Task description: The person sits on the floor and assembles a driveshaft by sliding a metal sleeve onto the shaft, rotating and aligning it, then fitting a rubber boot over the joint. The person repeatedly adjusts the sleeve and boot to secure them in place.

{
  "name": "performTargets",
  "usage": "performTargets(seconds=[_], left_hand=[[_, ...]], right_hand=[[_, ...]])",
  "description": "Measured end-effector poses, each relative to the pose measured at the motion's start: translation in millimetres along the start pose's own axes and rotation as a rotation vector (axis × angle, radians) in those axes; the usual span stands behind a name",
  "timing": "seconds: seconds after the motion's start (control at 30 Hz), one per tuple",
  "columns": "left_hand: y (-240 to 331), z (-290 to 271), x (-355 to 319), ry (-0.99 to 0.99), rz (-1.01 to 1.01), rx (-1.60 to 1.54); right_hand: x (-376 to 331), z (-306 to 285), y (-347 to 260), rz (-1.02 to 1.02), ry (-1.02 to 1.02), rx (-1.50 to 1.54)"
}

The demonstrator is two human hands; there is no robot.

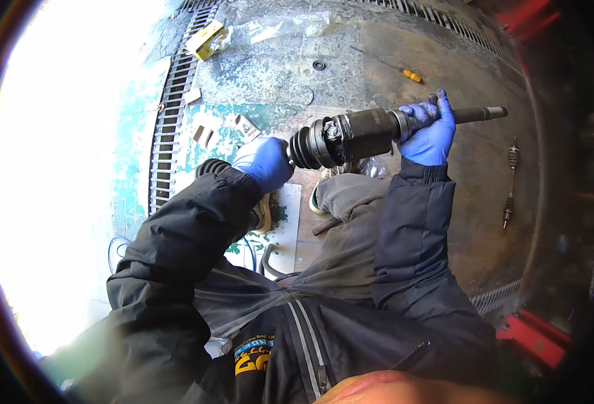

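A worn floor (pixel 472 215), patchy green and grey to the left and browner to the right, spreads beneath a person in a dark jacket (pixel 411 229), whose sleeves reach up from the lower edge. A long drain grating (pixel 165 151) runs down the left side of the floor. Held between the two hands, above the feet, is a dark drive shaft (pixel 371 131) — ribbed rubber boot (pixel 303 148) toward the left, thick cylindrical housing in the middle, thinner bar running out to the right. Clear plastic (pixel 280 27) lies crumpled near the top, and a second, thinner shaft (pixel 511 182) lies on the floor at the right, well apart from the hands. The left hand (pixel 264 163), in a blue glove, has its fingers curled tightly round the shaft at the narrow end of the boot. The right hand (pixel 430 140), gloved alike, wraps the bar just past the housing, one digit pointing upward. Beyond it rests a screwdriver (pixel 411 75) with a yellow handle; a yellow and white box (pixel 206 40) sits by the grating — and a small dark ring (pixel 319 65) lies below the plastic.
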State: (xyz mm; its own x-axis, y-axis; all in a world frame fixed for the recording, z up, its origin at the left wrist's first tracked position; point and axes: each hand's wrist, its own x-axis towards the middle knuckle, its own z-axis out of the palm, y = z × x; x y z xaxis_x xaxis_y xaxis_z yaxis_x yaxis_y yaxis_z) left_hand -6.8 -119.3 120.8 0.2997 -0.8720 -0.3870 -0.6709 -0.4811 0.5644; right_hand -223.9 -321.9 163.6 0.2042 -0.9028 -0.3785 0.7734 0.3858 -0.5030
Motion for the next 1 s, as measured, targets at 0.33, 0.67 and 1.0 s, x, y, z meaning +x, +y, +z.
performTargets(seconds=[0.33,0.67,1.0], left_hand=[[-42.8,-18.4,-31.2,-0.061,-0.142,0.19],[-79.5,-10.1,-19.5,-0.101,-0.129,0.07],[-109.5,-16.1,0.0,-0.16,-0.116,0.116]], right_hand=[[-18.0,19.6,45.9,0.082,-0.009,-0.107],[-4.8,32.5,90.5,0.117,0.069,-0.264],[14.4,45.8,124.7,0.115,0.106,-0.312]])
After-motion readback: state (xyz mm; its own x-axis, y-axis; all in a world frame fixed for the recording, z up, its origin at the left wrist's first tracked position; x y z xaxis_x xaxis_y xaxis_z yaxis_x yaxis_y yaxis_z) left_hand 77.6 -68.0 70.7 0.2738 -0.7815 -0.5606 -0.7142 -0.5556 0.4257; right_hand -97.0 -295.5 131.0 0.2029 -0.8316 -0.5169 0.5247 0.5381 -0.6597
